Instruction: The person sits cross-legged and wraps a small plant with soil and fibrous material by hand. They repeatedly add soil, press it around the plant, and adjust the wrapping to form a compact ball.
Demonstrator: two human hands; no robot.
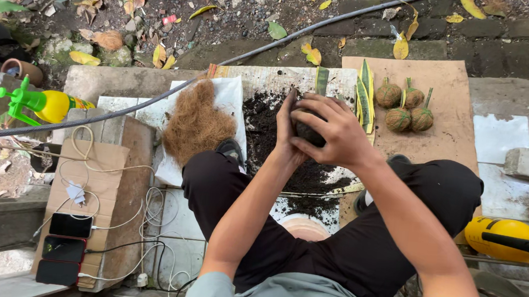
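Both my hands are cupped around a dark ball of soil [308, 132] held above a pile of black soil [267, 120] on a white sheet. My left hand [285, 128] presses its left side. My right hand [336, 130] wraps over the top and right side, hiding most of the ball. A mound of brown coconut fibre [196, 124] lies to the left on a white cloth. Three finished fibre-wrapped balls with green shoots [404, 105] rest on a cardboard sheet [448, 131] to the right. Striped green leaves [365, 97] lie between soil and cardboard.
A yellow spray bottle with green nozzle [44, 105] stands at left. Three phones [63, 249] with white cables lie on a cardboard piece at lower left. A black hose [155, 99] crosses the scene. Another yellow bottle [501, 238] sits at right. A pale bowl [304, 228] shows between my knees.
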